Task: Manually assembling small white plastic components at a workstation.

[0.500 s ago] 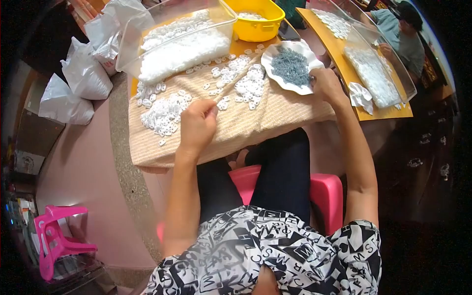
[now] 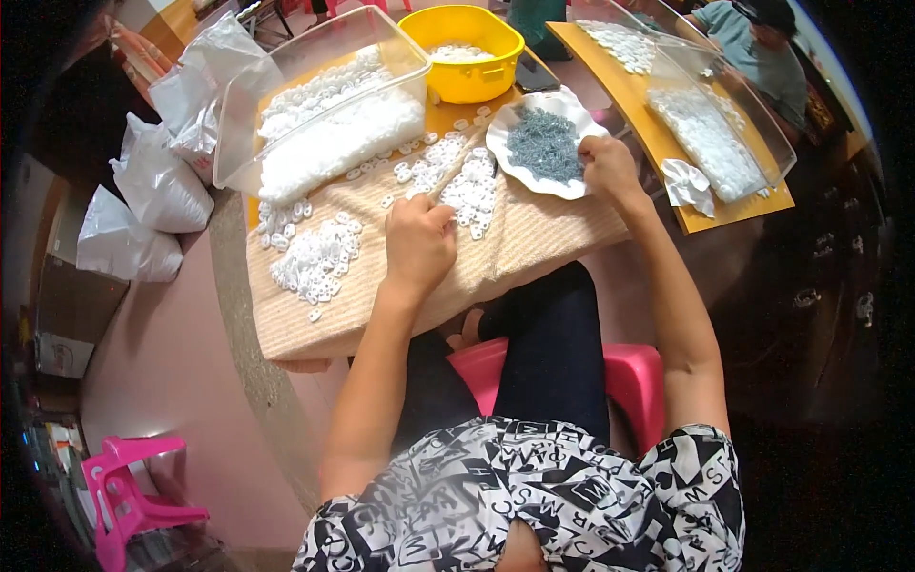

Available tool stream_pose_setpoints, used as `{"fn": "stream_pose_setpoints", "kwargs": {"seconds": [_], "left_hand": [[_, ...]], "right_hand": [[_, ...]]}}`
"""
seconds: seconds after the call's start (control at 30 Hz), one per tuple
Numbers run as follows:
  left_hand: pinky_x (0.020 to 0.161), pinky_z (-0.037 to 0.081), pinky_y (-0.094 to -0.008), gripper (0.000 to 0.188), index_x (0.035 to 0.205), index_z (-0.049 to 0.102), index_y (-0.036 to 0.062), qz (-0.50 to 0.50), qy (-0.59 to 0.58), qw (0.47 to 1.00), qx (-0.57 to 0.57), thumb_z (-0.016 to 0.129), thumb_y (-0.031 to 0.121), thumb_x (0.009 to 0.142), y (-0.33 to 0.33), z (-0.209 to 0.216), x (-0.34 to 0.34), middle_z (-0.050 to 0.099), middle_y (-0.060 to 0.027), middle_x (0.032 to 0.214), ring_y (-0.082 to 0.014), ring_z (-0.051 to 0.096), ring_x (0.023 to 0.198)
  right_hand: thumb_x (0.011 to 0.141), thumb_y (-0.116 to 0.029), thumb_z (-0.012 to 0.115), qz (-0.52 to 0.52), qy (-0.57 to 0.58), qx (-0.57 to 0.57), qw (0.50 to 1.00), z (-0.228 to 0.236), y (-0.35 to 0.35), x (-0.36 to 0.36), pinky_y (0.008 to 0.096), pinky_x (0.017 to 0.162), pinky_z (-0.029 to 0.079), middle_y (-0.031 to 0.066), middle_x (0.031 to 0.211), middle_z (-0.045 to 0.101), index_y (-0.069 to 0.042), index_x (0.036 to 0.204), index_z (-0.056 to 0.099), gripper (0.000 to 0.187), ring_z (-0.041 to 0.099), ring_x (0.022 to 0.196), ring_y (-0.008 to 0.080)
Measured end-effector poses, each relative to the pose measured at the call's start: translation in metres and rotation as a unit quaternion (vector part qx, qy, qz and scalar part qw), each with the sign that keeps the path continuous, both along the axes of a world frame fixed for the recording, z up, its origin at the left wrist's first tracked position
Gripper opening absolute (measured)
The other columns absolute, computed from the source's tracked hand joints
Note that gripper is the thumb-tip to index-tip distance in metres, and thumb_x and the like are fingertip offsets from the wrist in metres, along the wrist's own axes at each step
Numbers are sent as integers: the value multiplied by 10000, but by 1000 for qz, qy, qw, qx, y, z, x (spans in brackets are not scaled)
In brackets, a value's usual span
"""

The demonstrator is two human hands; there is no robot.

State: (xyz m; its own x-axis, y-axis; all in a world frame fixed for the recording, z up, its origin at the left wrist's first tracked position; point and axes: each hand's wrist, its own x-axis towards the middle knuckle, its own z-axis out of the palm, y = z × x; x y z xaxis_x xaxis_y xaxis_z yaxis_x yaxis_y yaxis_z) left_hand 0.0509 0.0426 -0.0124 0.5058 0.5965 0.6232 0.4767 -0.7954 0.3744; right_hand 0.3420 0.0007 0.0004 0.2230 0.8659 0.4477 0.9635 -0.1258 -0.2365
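Observation:
My left hand [image 2: 419,243] is over the cloth-covered table [image 2: 400,310], its fingers curled together beside a middle pile of small white plastic pieces [image 2: 469,191]. What it pinches, if anything, is hidden. My right hand [image 2: 610,170] is closed at the right rim of a white wavy-edged plate [image 2: 519,170]. On the plate lies a heap of small grey metal-looking parts [image 2: 543,141], too fine to make out singly. Whatever the right fingers hold cannot be seen. Another pile of white pieces [image 2: 319,255], with holes in them, lies to the left.
A clear plastic bin [image 2: 224,157] full of white pieces stands at the far left, beside a yellow basin [image 2: 477,81] and a dark phone [image 2: 537,73]. White sacks [image 2: 157,181] stand on the floor. Rightward, a person [image 2: 762,62] sits by another table [image 2: 701,224].
My left hand has moved right, from the left pile toward the middle pile. My right hand stays by the plate's rim. The whole view has shifted slightly.

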Motion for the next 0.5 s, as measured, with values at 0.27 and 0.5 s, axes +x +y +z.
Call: {"fn": "stream_pose_setpoints", "kwargs": {"seconds": [0.27,0.5], "left_hand": [[666,386,-383,53,676,598,45,20,57,998,-36,580,27,629,2,-3,4,523,-103,697,-291,488,714],[561,406,-306,122,790,600,23,-14,-187,953,-236,560,-40,693,-8,6,-2,560,-71,680,-203,515,607]], "right_hand": [[673,-10,501,6,184,39,982,-1,3,-12,391,658,458,184,729,596,-49,773,619,160,586,738,328],[762,-78,502,-15,231,122,965,3,1,-28,355,623,448,162,699,583,-14,788,571,98,577,673,285]]}}
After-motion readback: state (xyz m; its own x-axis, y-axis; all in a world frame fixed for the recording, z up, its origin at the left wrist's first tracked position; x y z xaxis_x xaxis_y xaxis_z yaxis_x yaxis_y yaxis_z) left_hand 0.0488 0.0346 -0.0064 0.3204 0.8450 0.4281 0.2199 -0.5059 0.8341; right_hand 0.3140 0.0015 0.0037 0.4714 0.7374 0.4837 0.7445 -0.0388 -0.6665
